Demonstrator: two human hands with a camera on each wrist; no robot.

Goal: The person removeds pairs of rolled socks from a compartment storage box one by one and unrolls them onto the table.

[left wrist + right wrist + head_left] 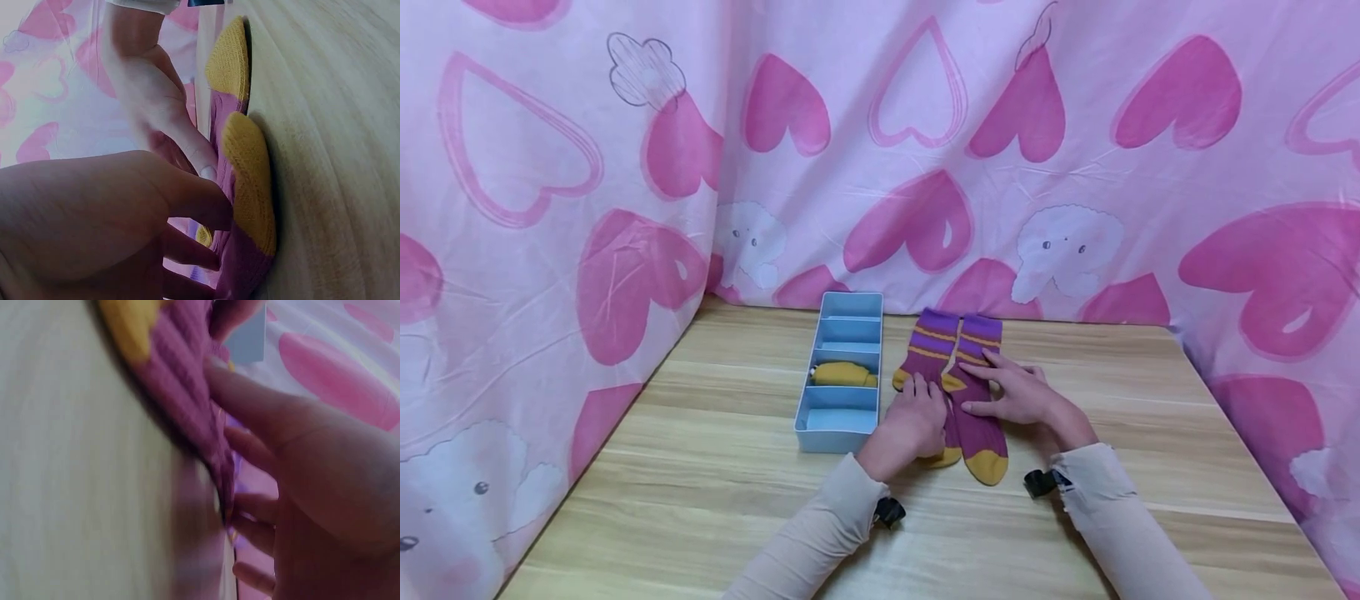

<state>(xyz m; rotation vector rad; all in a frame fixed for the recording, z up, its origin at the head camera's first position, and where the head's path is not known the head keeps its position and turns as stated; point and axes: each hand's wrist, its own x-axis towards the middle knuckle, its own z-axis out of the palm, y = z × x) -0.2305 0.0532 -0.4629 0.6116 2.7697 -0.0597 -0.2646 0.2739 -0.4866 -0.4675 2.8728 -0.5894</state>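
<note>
Two long purple socks with mustard toes, heels and stripes lie side by side on the table, toes toward me. On the middle of the left sock (934,343) rests my left hand (913,421), its fingers pointing away from me. In the left wrist view its thumb touches the purple fabric beside the mustard toe (250,181). My right hand (1018,392) lies over the right sock (983,433) with fingers spread and fairly straight. The right wrist view has its thumb (250,394) against the ribbed purple fabric (181,381).
Left of the socks stands a long light-blue box (837,442) with several compartments in a row. One compartment holds a mustard fabric bundle (842,374). A pink heart-patterned curtain (910,167) hangs behind and at both sides of the wooden table (700,483).
</note>
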